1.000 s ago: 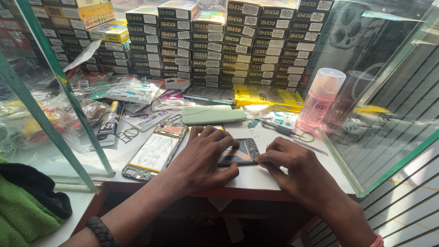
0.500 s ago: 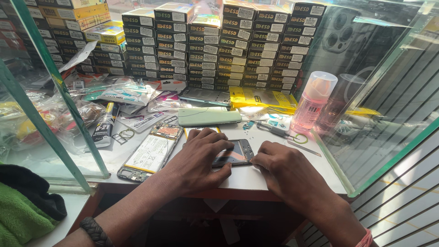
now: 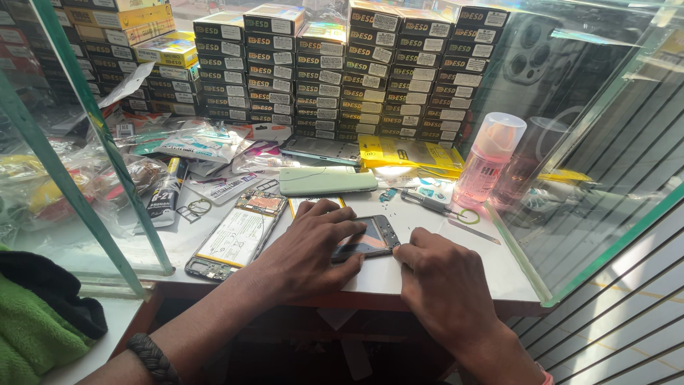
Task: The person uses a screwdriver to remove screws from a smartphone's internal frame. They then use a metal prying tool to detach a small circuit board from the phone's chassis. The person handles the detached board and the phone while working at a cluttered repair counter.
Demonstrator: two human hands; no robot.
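My left hand (image 3: 310,249) lies flat over a dark phone screen panel (image 3: 370,237) on the white worktop (image 3: 456,257), its fingers pressing the panel's left part. At the panel's right edge my right hand (image 3: 443,281) touches it with curled fingertips. Just left of my left hand lies an opened phone body (image 3: 236,235) showing its battery and circuit board. A pale green phone back (image 3: 326,180) rests behind the panel.
A pink spray bottle (image 3: 488,160) stands at the right by the glass wall (image 3: 605,164). A screwdriver (image 3: 433,204) and yellow packets (image 3: 410,153) lie behind. Stacked small boxes (image 3: 342,71) fill the back. A glue tube (image 3: 164,192) and plastic bags lie left. Green cloth (image 3: 35,335) sits lower left.
Both hands stay on the screen panel with only slight finger shifts. The camera view has tilted a little.
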